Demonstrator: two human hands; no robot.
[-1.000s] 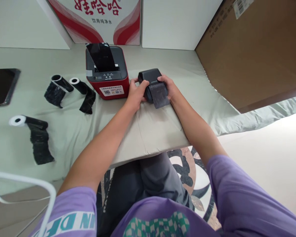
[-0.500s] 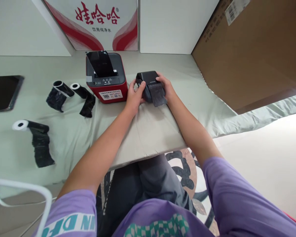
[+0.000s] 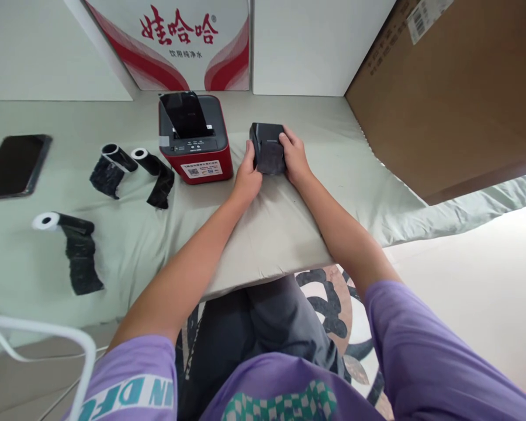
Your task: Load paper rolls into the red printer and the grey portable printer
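A small black printer stands on the cloth-covered table, with a strip of black paper hanging down its front. My left hand grips its left side and my right hand grips its right side. Just to its left stands a red and black printer with a black sheet sticking up from its top slot.
Three rolls of black paper lie partly unrolled at left: two near the red printer, one nearer me. A phone lies far left. A brown cardboard box stands right, a printed carton behind. White tubing crosses bottom left.
Both hands have tipped and turned the small black printer, so its front with the black strip now faces me more squarely. It sits slightly farther from me than before.
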